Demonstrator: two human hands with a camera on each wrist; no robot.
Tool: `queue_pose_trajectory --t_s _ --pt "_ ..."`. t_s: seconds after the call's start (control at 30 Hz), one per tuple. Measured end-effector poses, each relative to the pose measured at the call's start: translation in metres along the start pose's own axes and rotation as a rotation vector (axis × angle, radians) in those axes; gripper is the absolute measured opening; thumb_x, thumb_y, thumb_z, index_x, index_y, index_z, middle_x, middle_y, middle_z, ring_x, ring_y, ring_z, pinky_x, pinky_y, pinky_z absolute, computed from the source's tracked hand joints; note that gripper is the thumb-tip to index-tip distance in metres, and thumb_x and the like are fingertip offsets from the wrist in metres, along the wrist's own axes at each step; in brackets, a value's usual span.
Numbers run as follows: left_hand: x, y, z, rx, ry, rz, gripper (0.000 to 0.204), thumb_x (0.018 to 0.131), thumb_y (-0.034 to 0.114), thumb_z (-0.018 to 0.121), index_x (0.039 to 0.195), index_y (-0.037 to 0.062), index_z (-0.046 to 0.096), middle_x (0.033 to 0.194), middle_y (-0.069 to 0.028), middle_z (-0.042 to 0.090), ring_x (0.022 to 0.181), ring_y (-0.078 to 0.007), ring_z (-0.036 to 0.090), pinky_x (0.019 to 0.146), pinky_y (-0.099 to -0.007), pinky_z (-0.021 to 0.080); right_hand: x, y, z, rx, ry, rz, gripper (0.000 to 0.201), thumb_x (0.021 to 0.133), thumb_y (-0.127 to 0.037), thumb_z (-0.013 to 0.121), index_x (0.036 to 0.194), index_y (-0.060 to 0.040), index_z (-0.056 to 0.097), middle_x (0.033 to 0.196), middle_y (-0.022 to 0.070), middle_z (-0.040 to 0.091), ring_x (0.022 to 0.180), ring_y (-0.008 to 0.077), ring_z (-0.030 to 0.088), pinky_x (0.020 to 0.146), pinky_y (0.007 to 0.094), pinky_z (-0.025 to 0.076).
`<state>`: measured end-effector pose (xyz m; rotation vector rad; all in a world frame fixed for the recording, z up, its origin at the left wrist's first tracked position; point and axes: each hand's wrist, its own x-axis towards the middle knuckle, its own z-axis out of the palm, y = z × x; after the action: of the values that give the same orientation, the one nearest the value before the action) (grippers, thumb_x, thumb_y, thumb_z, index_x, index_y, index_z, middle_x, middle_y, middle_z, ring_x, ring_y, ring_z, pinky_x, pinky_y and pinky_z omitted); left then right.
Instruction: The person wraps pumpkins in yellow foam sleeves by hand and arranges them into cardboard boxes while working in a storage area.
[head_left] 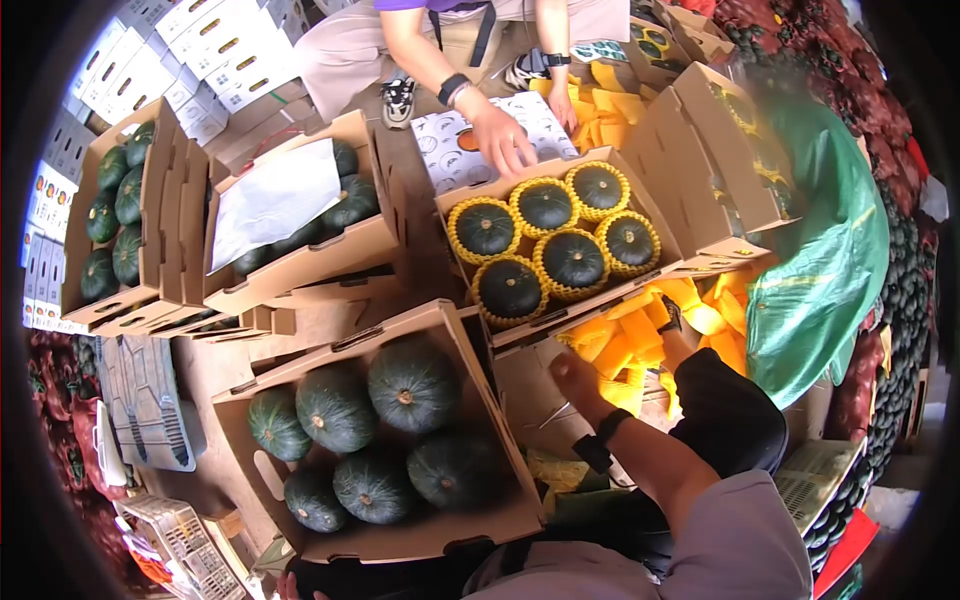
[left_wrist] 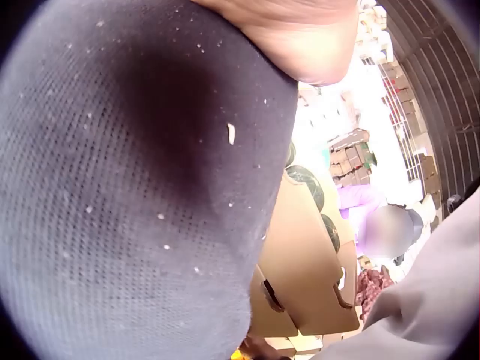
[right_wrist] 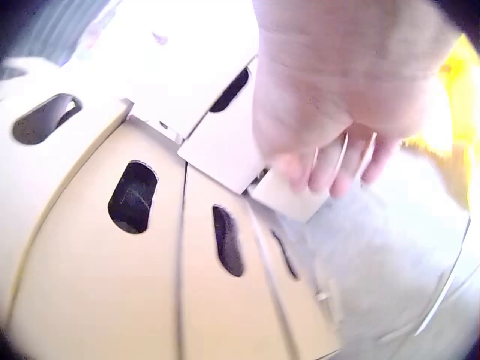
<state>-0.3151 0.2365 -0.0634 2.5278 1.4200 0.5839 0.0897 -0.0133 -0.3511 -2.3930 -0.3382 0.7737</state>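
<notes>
My right hand [head_left: 580, 385] hangs beside the cardboard boxes, fingers loosely bent; nothing shows in its grasp. In the right wrist view, the hand [right_wrist: 345, 97] is close to a stack of cartons [right_wrist: 150, 262] with oval handle holes. My left hand [left_wrist: 300, 34] rests against dark fabric; only its heel shows, and its fingers peek in at the head view's bottom edge. Before me is an open cardboard box [head_left: 372, 545] of dark green squashes [head_left: 405, 385]. Beyond it, another box [head_left: 665, 240] holds squashes [head_left: 575, 258] in yellow foam nets.
Across from me, a person's hand [head_left: 505, 140] is over a patterned white carton lid [head_left: 450, 150]. Yellow foam nets [head_left: 625, 345] lie piled at right, near a green sheet [head_left: 830, 260]. More squash boxes [head_left: 300, 285] stand at left, one under white paper [head_left: 280, 200].
</notes>
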Motion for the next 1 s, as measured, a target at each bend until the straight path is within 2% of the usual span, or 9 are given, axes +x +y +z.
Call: queue_pose_trajectory --t_s 0.1,0.17,0.2,0.33,0.43,0.63,0.73,0.9,1.0 --pt "0.013 -0.016 0.016 -0.117 0.017 -0.028 0.050 0.095 0.043 0.044 0.113 -0.0012 0.059 0.111 -0.0176 0.061 0.103 -0.0355 0.056 0.094 -0.0454 0.041 0.027 0.032 -0.072 -0.382 0.874 -0.053 0.043 0.074 -0.033 0.069 0.109 -0.0100 0.059 0.095 0.0172 0.061 0.094 0.0375 0.058 0.083 0.0437 0.046" --pt "0.016 -0.038 0.021 -0.131 -0.001 -0.022 0.051 0.095 0.044 0.045 0.114 -0.0015 0.059 0.112 -0.0179 0.061 0.104 -0.0354 0.056 0.094 -0.0453 0.042 0.045 0.063 -0.085 -0.553 0.775 0.262 0.069 0.071 -0.048 0.070 0.127 -0.0132 0.050 0.107 0.0205 0.057 0.101 0.0376 0.056 0.085 0.0443 0.045" --pt "0.020 -0.046 0.021 -0.166 -0.039 -0.034 0.053 0.094 0.045 0.046 0.114 -0.0025 0.059 0.116 -0.0192 0.059 0.106 -0.0340 0.055 0.095 -0.0447 0.041 0.048 0.071 -0.099 -0.293 0.298 0.544 0.091 0.065 -0.060 0.071 0.137 -0.0145 0.041 0.125 0.0250 0.046 0.117 0.0377 0.046 0.093 0.0485 0.040" --pt "0.016 -0.138 0.035 -0.274 -0.077 -0.186 0.041 0.092 0.030 0.049 0.121 0.0006 0.053 0.123 -0.0177 0.053 0.119 -0.0328 0.047 0.103 -0.0420 0.033 0.057 0.080 -0.052 -0.525 0.228 0.611 0.103 0.063 -0.062 0.072 0.144 -0.0147 0.029 0.147 0.0247 0.018 0.133 0.0466 0.018 0.109 0.0505 0.022" --pt "0.027 -0.133 0.034 -0.067 -0.109 -0.164 0.051 0.095 0.043 0.044 0.125 0.0018 0.050 0.119 -0.0169 0.055 0.114 -0.0315 0.050 0.100 -0.0412 0.035 0.059 0.094 -0.029 -0.208 0.226 0.758 0.091 0.068 -0.058 0.070 0.142 -0.0192 0.033 0.137 0.0214 0.042 0.121 0.0384 0.044 0.097 0.0475 0.040" --pt "0.020 -0.103 0.027 -0.089 -0.058 -0.137 0.049 0.095 0.042 0.045 0.121 0.0017 0.053 0.116 -0.0155 0.056 0.110 -0.0323 0.052 0.099 -0.0409 0.036 0.085 0.208 -0.015 0.230 0.310 0.355 0.064 0.073 -0.043 0.070 0.118 -0.0010 0.053 0.098 0.0189 0.066 0.082 0.0293 0.065 0.072 0.0404 0.051" --pt "0.005 -0.097 0.027 -0.094 0.017 -0.095 0.048 0.095 0.041 0.044 0.121 0.0019 0.054 0.115 -0.0160 0.056 0.113 -0.0328 0.049 0.100 -0.0415 0.034 0.068 0.156 -0.071 0.505 0.131 0.090 0.025 0.088 -0.016 0.056 0.109 -0.0026 0.060 0.094 0.0090 0.066 0.086 0.0207 0.063 0.073 0.0312 0.050" --pt "-0.011 -0.061 0.017 -0.208 0.072 -0.071 0.035 0.092 0.023 0.051 0.119 0.0005 0.053 0.120 -0.0168 0.053 0.114 -0.0325 0.048 0.101 -0.0403 0.034 0.052 0.076 -0.124 1.707 -0.341 0.033 0.021 0.089 -0.014 0.060 0.108 -0.0055 0.060 0.096 0.0075 0.066 0.083 0.0213 0.065 0.074 0.0361 0.054" --pt "-0.010 -0.041 0.002 -0.255 0.063 -0.028 0.033 0.088 0.014 0.055 0.118 0.0003 0.053 0.120 -0.0161 0.054 0.115 -0.0309 0.048 0.101 -0.0397 0.035 -0.028 -0.055 -0.179 1.514 -0.292 -0.055 0.027 0.084 -0.011 0.065 0.109 -0.0046 0.059 0.095 0.0078 0.067 0.079 0.0226 0.067 0.070 0.0330 0.055"
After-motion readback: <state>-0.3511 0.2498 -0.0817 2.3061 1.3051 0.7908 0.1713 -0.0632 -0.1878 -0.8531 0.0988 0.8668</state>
